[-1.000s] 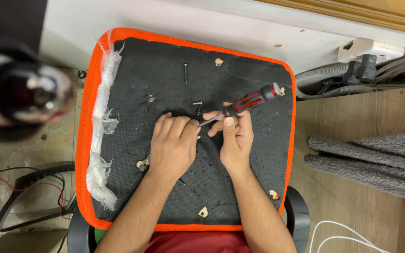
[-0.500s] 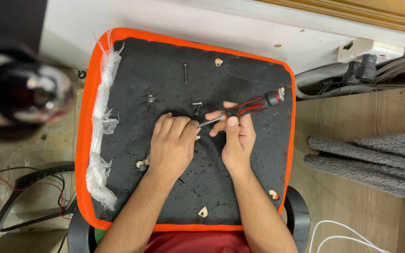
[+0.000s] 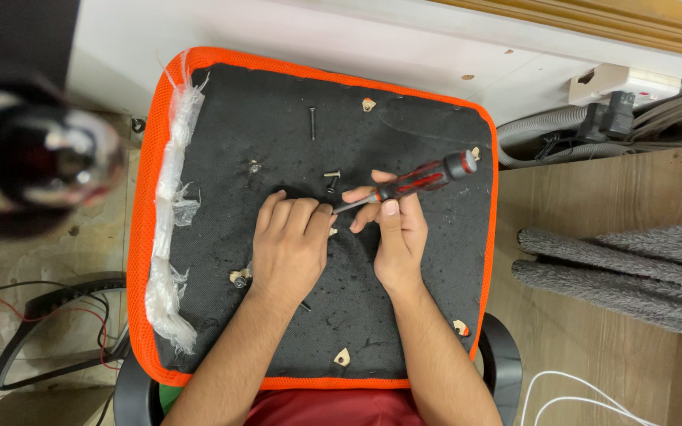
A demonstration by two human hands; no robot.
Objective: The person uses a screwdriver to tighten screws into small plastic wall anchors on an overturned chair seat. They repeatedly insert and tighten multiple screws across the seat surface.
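Right hand (image 3: 400, 237) clamping red-and-black plastic-handled screwdriver (image 3: 412, 183), angling toward 2 o'clock | left hand (image 3: 290, 244) curling, fingers down on black fabric-covered seat underside (image 3: 404, 331) | screwdriver looking light, stiff; ribbed handle gripping best

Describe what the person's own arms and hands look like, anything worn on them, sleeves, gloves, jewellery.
Both hands are bare: the left hand and the right hand wear no gloves, and no rings or watch show. Both forearms are uncovered up to the picture's lower edge, with no sleeves in view. A red garment shows between the arms at the bottom edge.
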